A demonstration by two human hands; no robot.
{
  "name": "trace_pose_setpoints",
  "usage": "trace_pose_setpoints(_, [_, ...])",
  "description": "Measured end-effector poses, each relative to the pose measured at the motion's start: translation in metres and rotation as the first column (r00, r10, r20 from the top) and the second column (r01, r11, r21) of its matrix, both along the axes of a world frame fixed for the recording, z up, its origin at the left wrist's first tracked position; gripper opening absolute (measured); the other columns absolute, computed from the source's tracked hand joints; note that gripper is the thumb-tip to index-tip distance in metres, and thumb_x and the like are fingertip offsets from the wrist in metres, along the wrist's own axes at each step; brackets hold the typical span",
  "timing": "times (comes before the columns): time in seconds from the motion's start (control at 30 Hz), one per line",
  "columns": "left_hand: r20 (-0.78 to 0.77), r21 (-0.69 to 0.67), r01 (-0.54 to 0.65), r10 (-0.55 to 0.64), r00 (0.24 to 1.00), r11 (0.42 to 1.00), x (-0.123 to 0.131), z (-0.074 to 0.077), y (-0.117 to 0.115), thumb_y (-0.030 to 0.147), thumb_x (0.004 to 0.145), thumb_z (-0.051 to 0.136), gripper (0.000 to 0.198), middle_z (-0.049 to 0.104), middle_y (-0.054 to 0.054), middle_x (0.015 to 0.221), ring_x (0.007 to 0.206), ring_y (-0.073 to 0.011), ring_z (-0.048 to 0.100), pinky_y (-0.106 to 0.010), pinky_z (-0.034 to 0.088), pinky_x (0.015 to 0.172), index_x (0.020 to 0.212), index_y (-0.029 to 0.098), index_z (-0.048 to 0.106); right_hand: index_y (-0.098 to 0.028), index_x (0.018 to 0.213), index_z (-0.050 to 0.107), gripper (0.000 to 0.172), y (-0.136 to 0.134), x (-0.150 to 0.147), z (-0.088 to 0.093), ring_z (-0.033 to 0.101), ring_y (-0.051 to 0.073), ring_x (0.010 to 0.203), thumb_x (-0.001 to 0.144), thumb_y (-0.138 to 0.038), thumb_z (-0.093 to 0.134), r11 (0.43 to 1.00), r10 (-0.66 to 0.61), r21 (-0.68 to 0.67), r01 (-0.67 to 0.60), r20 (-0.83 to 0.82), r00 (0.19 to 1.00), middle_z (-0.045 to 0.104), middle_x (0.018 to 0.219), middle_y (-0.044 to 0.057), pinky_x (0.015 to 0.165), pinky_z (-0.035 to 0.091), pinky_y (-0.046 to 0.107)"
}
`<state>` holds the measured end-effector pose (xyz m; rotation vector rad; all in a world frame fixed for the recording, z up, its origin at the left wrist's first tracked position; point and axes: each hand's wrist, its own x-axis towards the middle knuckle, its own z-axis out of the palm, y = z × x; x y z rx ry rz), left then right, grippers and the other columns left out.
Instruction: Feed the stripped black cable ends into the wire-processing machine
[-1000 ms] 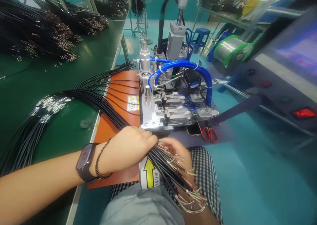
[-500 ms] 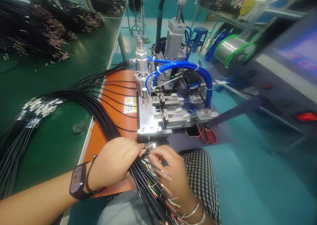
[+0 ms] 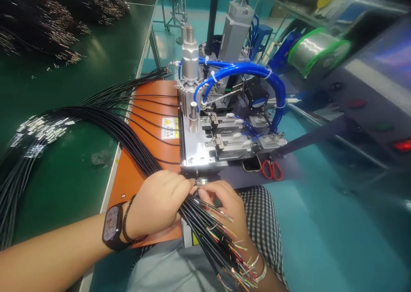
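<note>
My left hand (image 3: 167, 198) is wrapped round a thick bundle of black cables (image 3: 141, 155) at the front left of the machine. Past the fist the cable ends fan down over my lap, with thin coloured wires (image 3: 236, 251) bared at their tips. My right hand (image 3: 224, 206) is closed in a pinch close to my left fingertips, by a small metal part (image 3: 201, 181) at the machine's front edge. What its fingertips pinch is too small and too covered to make out. Several single cables run across the orange board (image 3: 150, 90) into the machine (image 3: 195, 146).
Red-handled scissors (image 3: 272, 170) and a phone (image 3: 251, 164) lie right of the machine's front. Blue hoses (image 3: 250, 69) arch above it. A wire spool (image 3: 319, 50) with green rims stands behind right. More cable heaps (image 3: 45, 26) lie on the green table (image 3: 86, 163).
The camera view has shifted, so the machine sits slightly higher and further right. Both hands stay together at the machine's front, the left still gripping the bundle. The right fingers are drawn in closer.
</note>
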<state>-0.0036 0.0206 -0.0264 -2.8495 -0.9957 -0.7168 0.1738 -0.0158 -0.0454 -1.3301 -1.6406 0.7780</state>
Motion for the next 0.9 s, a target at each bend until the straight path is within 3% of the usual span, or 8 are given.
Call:
trace_pose_setpoints(0.1, [0.004,0.003,-0.003,0.003,1.0,1.0,0.0,0.0,0.0,0.016,0.083,0.046,0.014,0.055,-0.004,0.064,0.059,-0.0192,0.048,-0.033,0.038,0.054,0.085,0.013,0.06,-0.018,0.089,0.064,0.009,0.004,0.002,0.003,0.055,0.014,0.075,0.088,-0.018,0.055,0.999,-0.021,0.046,0.02,0.02,1.0,0.064,0.08,0.001,0.069,0.042,0.026])
trace_pose_setpoints(0.37, [-0.046,0.039,0.045,-0.043,0.998,0.998,0.005,0.005,0.003,0.011,0.087,0.038,0.023,0.054,-0.003,0.064,0.06,-0.0163,0.048,-0.031,0.036,0.054,0.085,0.014,0.06,-0.019,0.088,0.063,0.013,0.008,0.005,0.005,0.056,0.016,0.081,0.091,-0.018,0.051,0.989,0.06,0.122,-0.081,0.172,0.983,0.065,0.084,0.002,0.074,0.04,0.03])
trace_pose_setpoints(0.47, [-0.098,-0.01,0.07,-0.07,0.993,0.998,0.005,0.008,0.003,0.013,0.089,0.039,0.022,0.054,-0.002,0.067,0.062,-0.017,0.049,-0.032,0.038,0.053,0.085,0.016,0.06,-0.019,0.089,0.063,0.013,0.011,0.01,0.006,0.054,0.017,0.081,0.091,-0.016,0.05,0.978,0.123,0.137,-0.157,0.231,0.965,0.064,0.083,0.002,0.076,0.04,0.032])
trace_pose_setpoints(0.6, [-0.168,-0.163,0.026,-0.054,0.984,0.986,0.002,0.009,-0.002,0.011,0.086,0.043,0.03,0.061,-0.007,0.096,0.081,-0.0194,0.056,-0.035,0.048,0.068,0.113,0.014,0.056,-0.019,0.091,0.063,0.014,0.014,0.016,0.004,0.053,0.018,0.08,0.091,-0.016,0.05,0.965,0.147,0.165,-0.202,0.297,0.944,0.063,0.084,0.003,0.077,0.039,0.034])
trace_pose_setpoints(0.67, [-0.141,-0.144,0.025,-0.045,0.989,0.989,0.0,0.008,-0.003,0.007,0.084,0.042,0.039,0.06,-0.01,0.105,0.089,-0.0208,0.056,-0.036,0.049,0.074,0.122,0.009,0.05,-0.019,0.09,0.063,0.014,0.014,0.016,0.001,0.053,0.018,0.08,0.091,-0.017,0.05,0.977,0.109,0.151,-0.151,0.259,0.96,0.064,0.084,0.003,0.077,0.039,0.033])
trace_pose_setpoints(0.73, [-0.084,-0.079,0.061,-0.068,0.994,0.995,-0.002,0.008,-0.003,0.005,0.084,0.039,0.039,0.061,-0.011,0.105,0.091,-0.0217,0.057,-0.036,0.05,0.075,0.121,0.007,0.05,-0.019,0.082,0.062,0.014,0.014,0.016,-0.001,0.053,0.017,0.077,0.09,-0.021,0.052,0.997,0.045,0.053,-0.055,0.174,0.984,0.063,0.079,0.002,0.074,0.039,0.031])
trace_pose_setpoints(0.8, [-0.053,-0.042,0.088,-0.091,0.994,0.995,-0.002,0.008,-0.002,0.006,0.085,0.038,0.034,0.062,-0.011,0.104,0.09,-0.0219,0.057,-0.036,0.05,0.073,0.115,0.008,0.055,-0.019,0.075,0.06,0.017,0.015,0.017,-0.003,0.052,0.016,0.073,0.089,-0.026,0.054,0.989,0.006,-0.148,0.002,0.054,0.999,0.06,0.074,0.0,0.069,0.04,0.028])
trace_pose_setpoints(0.9, [-0.078,-0.066,0.096,-0.101,0.992,0.993,-0.001,0.008,0.0,0.008,0.087,0.039,0.027,0.063,-0.009,0.103,0.089,-0.0216,0.057,-0.035,0.05,0.071,0.104,0.011,0.06,-0.019,0.077,0.057,0.018,0.018,0.019,-0.004,0.051,0.014,0.072,0.088,-0.032,0.054,0.902,0.026,-0.424,-0.08,-0.131,0.991,0.056,0.074,-0.002,0.067,0.04,0.025])
